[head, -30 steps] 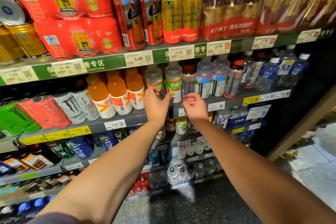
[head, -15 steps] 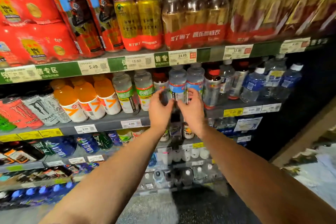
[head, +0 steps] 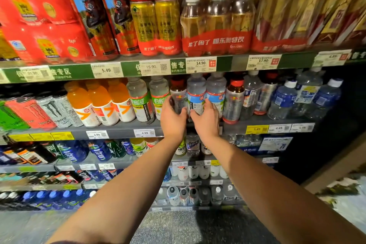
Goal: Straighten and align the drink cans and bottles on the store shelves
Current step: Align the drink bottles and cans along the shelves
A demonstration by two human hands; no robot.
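Blue-labelled bottle [head: 196, 96] sits between both hands so it can be squared up; the left hand [head: 172, 120] curls beside the red-capped bottle [head: 178, 93], touching it. The right hand [head: 207, 121] wraps the blue-labelled bottle's base to turn its label forward

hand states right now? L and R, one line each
Left hand: fingers curled round the red-capped bottle, gripping it.
Right hand: fingers curled round the blue-labelled bottle, gripping it.

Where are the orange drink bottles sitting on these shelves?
In the head view, the orange drink bottles stand on the second shelf, left of centre, between the Monster cans and the green-labelled clear bottles.
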